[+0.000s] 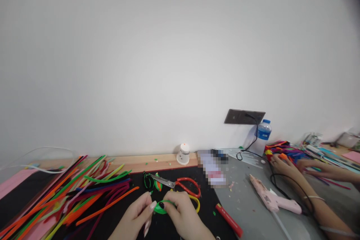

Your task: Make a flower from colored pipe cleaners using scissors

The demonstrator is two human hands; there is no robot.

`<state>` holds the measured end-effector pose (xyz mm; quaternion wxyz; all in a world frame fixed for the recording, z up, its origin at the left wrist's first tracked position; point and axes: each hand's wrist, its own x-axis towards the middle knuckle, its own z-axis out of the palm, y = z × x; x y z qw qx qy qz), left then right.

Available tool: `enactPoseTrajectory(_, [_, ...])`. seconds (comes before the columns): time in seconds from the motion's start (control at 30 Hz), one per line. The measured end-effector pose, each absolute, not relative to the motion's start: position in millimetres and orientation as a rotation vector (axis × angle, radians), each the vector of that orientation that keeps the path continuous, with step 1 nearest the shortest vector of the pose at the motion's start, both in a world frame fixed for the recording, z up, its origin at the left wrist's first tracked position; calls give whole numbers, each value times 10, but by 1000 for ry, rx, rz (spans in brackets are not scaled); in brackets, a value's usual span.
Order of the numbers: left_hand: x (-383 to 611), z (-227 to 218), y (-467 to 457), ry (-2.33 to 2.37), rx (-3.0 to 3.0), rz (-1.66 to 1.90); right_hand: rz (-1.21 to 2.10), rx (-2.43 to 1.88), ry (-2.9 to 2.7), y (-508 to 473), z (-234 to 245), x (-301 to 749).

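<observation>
A looped green pipe cleaner (pixel 161 210) stretches between my two hands over a black mat. My right hand (pixel 184 212) pinches it between thumb and fingers. My left hand (pixel 136 215) is closed at its other end, thumb against the forefinger; the exact grip is partly hidden. Just beyond my hands lie red-handled scissors (pixel 189 186) with their blades pointing left. By the blades are a black-and-green coil (pixel 147 182) and a small green-and-orange piece (pixel 158 184). A yellow handle (pixel 197 203) shows partly behind my right hand.
Many coloured pipe cleaners (pixel 84 195) spread across the left. A white paper cup (pixel 183 154) stands upside down by the wall. At right are a red tube-shaped tool (pixel 229 220), a pink glue gun (pixel 271 195) with a cord, a bottle (pixel 263 135) and a co-worker's hands (pixel 284 167).
</observation>
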<state>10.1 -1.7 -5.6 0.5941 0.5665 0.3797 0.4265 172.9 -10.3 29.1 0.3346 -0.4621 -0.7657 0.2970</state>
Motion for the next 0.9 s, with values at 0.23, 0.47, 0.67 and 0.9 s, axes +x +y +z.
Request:
enactPoseTrajectory(0.23, [135,25,-76,714,697,833,536,-1146,-2190,-120,318,1742])
enactPoseTrajectory(0.47, [116,98,-66,760,738,875,598,-1151,-2108,-129,325,1747])
enactPoseTrajectory(0.67, [96,113,-55,934,1220,1054,1199,-1129,-1666,-46,281,1751])
enactPoseTrajectory(0.9, [91,88,-99,983,1409,939,784,-1239,-1879,-60,335,1751])
